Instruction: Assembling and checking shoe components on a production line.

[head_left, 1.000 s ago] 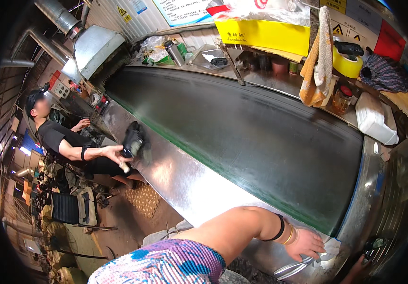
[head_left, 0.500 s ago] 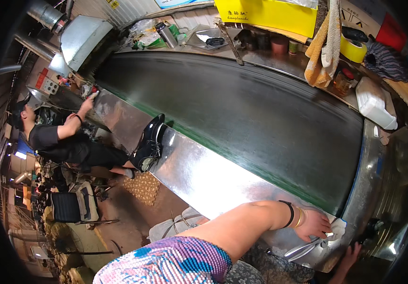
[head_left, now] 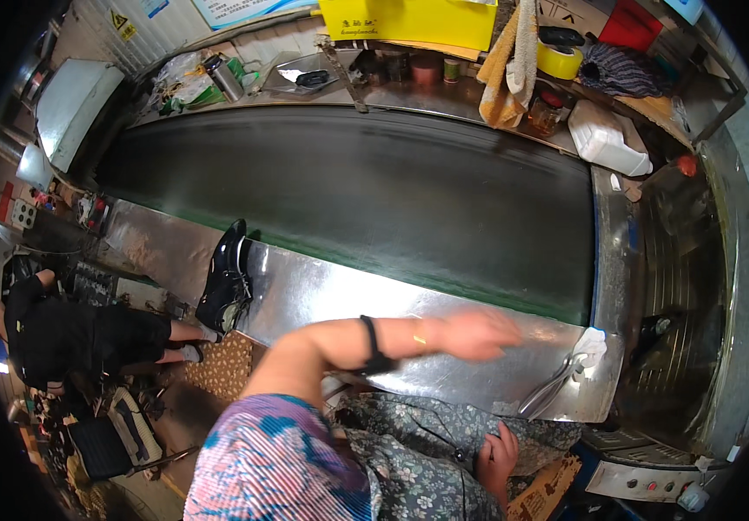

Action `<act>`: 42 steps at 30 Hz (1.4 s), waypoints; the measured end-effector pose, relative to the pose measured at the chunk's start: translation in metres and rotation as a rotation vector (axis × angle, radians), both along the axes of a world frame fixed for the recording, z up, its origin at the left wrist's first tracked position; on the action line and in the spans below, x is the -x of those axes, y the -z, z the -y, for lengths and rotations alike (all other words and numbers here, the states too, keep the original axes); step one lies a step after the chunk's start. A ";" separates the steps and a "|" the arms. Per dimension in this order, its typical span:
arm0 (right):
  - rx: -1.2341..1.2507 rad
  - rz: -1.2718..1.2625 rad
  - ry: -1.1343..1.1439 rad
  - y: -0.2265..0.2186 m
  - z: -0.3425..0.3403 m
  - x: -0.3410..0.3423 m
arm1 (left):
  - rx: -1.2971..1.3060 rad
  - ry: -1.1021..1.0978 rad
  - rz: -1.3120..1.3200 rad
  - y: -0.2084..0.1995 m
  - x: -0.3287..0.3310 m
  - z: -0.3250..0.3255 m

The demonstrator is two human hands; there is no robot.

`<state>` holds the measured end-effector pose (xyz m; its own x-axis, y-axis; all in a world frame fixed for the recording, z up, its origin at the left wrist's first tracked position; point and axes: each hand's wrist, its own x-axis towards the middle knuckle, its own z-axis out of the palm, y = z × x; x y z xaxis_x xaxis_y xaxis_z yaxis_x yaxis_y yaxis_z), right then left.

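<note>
My left hand (head_left: 479, 335), blurred by motion, is over the shiny metal ledge (head_left: 322, 291) along the near side of a dark belt (head_left: 357, 195). Its fingers are too smeared to read. To its right a white cloth (head_left: 593, 345) lies on the ledge's end, touching a slender silvery metal tool (head_left: 546, 392) whose exact kind I cannot make out. My right hand (head_left: 498, 453) is low beside the flowered grey apron (head_left: 418, 456), fingers loosely extended, nothing visible in it. Glossy black shoes (head_left: 225, 282) lie farther left on the ledge.
A person in black (head_left: 88, 334) stands at the left. Behind the belt, a shelf carries a steel flask (head_left: 223, 78), a tray (head_left: 301, 76) and a white plastic jug (head_left: 607, 139). A towel (head_left: 510, 74) hangs there. A control panel (head_left: 652, 483) is at lower right.
My left hand has come off the white cloth and moved left. My right hand has moved left, nearer the apron. The co-worker has drawn an arm back from the belt's left end.
</note>
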<state>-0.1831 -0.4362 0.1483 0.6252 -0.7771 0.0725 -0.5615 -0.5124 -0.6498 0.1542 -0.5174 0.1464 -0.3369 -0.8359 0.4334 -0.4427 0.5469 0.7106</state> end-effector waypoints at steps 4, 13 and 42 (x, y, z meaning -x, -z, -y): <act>0.189 0.051 -0.058 0.013 0.004 -0.006 | -0.002 -0.774 0.663 -0.041 -0.178 -0.103; 0.305 0.100 -0.040 0.006 0.002 -0.015 | -0.992 -1.398 0.895 -0.056 -0.294 -0.262; 0.015 -0.043 0.605 -0.151 -0.019 0.038 | -1.335 0.284 -0.777 -0.070 0.248 -0.021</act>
<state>-0.2206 -0.4169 0.2990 0.0754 -0.9946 0.0713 -0.7815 -0.1033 -0.6154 -0.0937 -0.4965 0.2160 -0.5983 -0.6923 -0.4033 0.2511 -0.6400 0.7262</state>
